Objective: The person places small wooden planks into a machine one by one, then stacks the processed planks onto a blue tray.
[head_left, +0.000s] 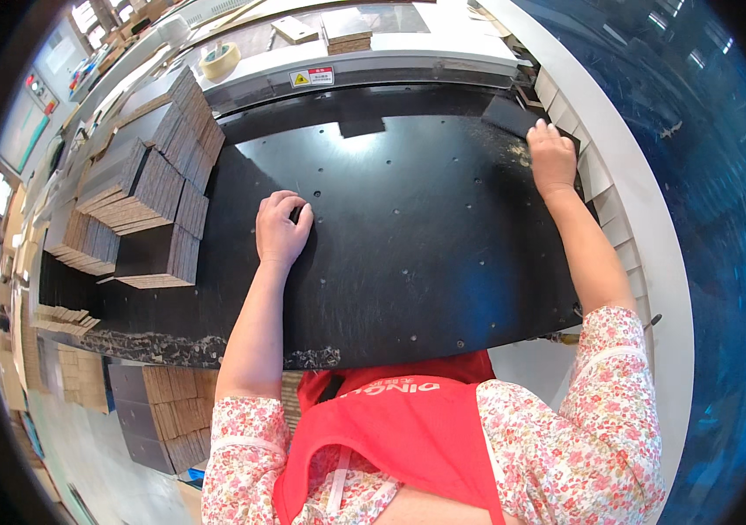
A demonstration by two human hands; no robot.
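Observation:
My left hand (280, 229) rests near the middle of a black work table (390, 262). Its fingers are curled toward the thumb, and a dark patch shows between them; whether it is a held piece or shadow is unclear. My right hand (553, 159) is at the table's far right corner. Its fingers are closed at the near right edge of a small dark, flat board (508, 115), which lies by the machine's edge. Stacks of dark-faced boards (150, 175) with brown layered edges stand on the left of the table.
Along the back runs a white machine beam (408, 66) with a warning label; a roll of tape (220, 61) sits on its left end. A pale curved guard (605, 175) borders the right side. More board stacks (159, 411) stand below the table's left front edge.

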